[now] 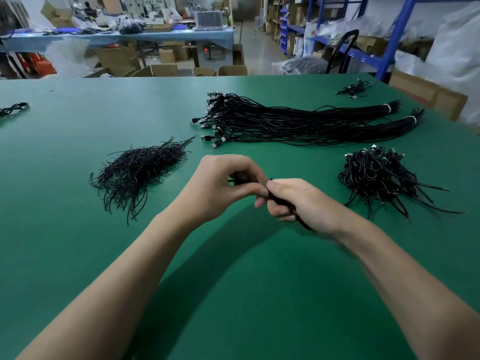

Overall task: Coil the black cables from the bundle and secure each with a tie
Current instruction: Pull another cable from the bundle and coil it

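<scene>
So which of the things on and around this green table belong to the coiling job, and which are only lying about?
For the job: left hand and right hand, both holding one black cable; long cable bundle; pile of ties; heap of coiled cables.
Just lying about: small cable clump at the left edge; cardboard boxes; blue shelving.
</scene>
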A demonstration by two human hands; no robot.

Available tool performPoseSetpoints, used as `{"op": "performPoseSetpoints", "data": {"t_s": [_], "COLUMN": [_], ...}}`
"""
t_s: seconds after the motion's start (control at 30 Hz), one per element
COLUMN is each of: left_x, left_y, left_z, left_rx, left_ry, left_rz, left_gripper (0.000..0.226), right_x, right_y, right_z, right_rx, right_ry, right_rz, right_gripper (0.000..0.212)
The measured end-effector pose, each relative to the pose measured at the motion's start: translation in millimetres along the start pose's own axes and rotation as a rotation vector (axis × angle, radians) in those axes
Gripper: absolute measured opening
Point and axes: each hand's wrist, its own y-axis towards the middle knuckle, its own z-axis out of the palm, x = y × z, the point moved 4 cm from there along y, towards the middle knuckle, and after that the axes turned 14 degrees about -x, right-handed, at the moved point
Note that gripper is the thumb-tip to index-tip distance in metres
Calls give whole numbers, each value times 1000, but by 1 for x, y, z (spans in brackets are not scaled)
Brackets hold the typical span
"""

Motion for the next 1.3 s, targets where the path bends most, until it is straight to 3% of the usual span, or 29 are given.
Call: {"op": "performPoseSetpoints", "data": {"t_s": [0.17,0.4,0.7,0.8,0.93,1.03,1.1,1.17,1.3], "left_x": [14,27,30,26,18,15,13,12,3], "left_y": [-8,-10,-20,-22,-24,-25,-26,-26,-26], "left_z": [7,9,24,25,23,22,21,21,22], "left_rx": [75,87,274,265,230,177,129,108,117], "left_ry": [-17,-16,191,202,245,304,314,308,258], "left_rz": [-13,-88,-125,-124,-79,11,36,9,0], "left_gripper": [23,6,12,17,41,34,29,29,28], "right_x": [-10,-13,-19,-19,-12,-9,-14,-22,-31], "right_y": [-4,3,2,0,-3,-4,-3,-2,-8], "right_z": [-4,-4,-2,-3,-3,-4,-6,-6,-3], "right_rx": [113,146,-23,-97,-237,-289,-263,-198,108], "right_ry": [63,125,8,-103,-305,-458,-385,-149,92], "right_rz": [39,37,-38,-110,-238,-312,-242,-83,152], "right_gripper": [38,34,33,33,34,36,35,38,59]}}
